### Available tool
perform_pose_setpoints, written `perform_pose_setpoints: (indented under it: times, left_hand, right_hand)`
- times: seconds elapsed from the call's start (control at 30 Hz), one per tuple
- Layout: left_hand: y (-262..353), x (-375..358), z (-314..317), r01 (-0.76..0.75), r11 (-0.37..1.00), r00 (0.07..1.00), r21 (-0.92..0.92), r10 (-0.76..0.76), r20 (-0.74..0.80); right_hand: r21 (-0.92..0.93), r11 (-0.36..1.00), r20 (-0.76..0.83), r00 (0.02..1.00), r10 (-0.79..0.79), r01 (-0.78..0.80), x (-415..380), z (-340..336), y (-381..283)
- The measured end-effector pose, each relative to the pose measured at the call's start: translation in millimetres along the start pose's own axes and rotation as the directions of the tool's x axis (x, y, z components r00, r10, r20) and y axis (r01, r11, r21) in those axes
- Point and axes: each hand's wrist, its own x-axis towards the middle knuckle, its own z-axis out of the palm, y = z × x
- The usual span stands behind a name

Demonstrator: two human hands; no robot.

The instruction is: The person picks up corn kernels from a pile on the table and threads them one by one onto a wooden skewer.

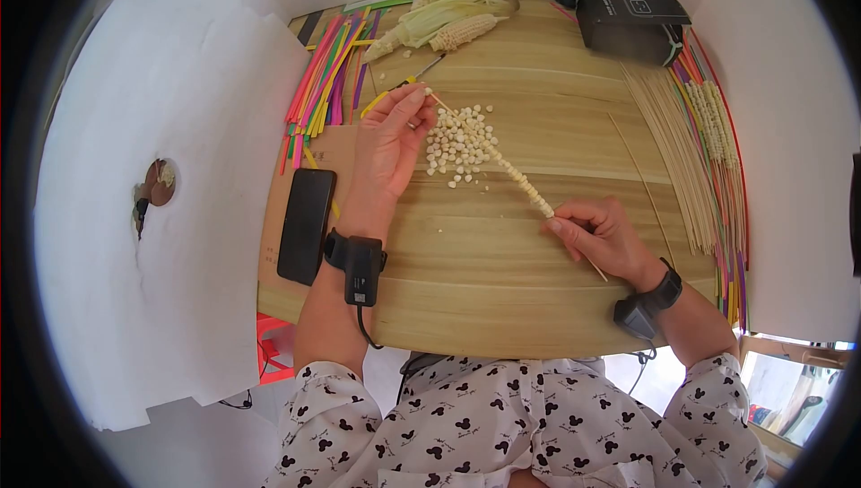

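Observation:
A thin wooden skewer (pixel 520 179) slants across the middle of the table, with a row of pale corn kernels threaded along it. My right hand (pixel 599 235) pinches it just below the lowest kernel, and its bare end sticks out beneath my fingers. At the upper end, my left hand (pixel 395 138) is closed, its thumb and fingertips pinching a single corn kernel (pixel 428 91) at the skewer's tip. Behind the skewer lies a pile of loose kernels (pixel 457 143). A yellow-handled tool (pixel 381 102) is partly hidden by my left hand.
Husked corn cobs (pixel 466 32) lie at the back. Colourful strips (pixel 327 75) and a black phone (pixel 307 226) are on the left. Bare skewers (pixel 673 147) and kernel-covered skewers (pixel 713 120) lie on the right, below a black box (pixel 632 26). White panels flank the table (pixel 502 309).

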Motion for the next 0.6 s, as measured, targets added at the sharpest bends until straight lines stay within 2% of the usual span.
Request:
perform_pose_setpoints:
  times: [0.6]
  left_hand:
    - [1.8, -1.2, 5.4, 0.060, 0.998, 0.998, -0.029, -0.061, -0.030]
  right_hand:
    - [0.002, 1.000, 0.005, 1.000, 0.010, -0.010, -1.2, 0.0, 0.9]
